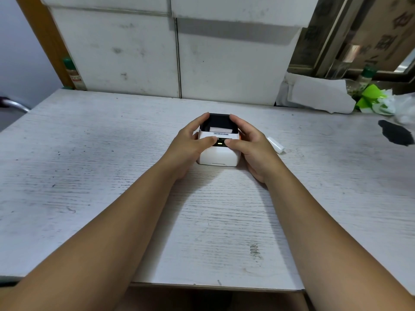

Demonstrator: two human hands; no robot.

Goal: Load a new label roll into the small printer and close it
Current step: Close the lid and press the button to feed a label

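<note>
Both hands grip the small white printer (219, 151), which sits mid-table (89, 176). Left hand (190, 142): fingers curled round the printer's left side, thumb on top near a lit indicator. Dark lid appears closed; pale label roll (219, 129) visible through it. Right hand (249, 144): mirrored grip on the right side. White tube (275, 144) lies just right of that hand.

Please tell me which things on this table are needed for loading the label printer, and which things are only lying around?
For the job:
- label printer, held by the left hand and right hand
- white roll seen through its dark lid
- white cylinder beside the printer, possibly

Lying about:
- green and white wrappers
- two green-capped bottles
- black stain
</note>
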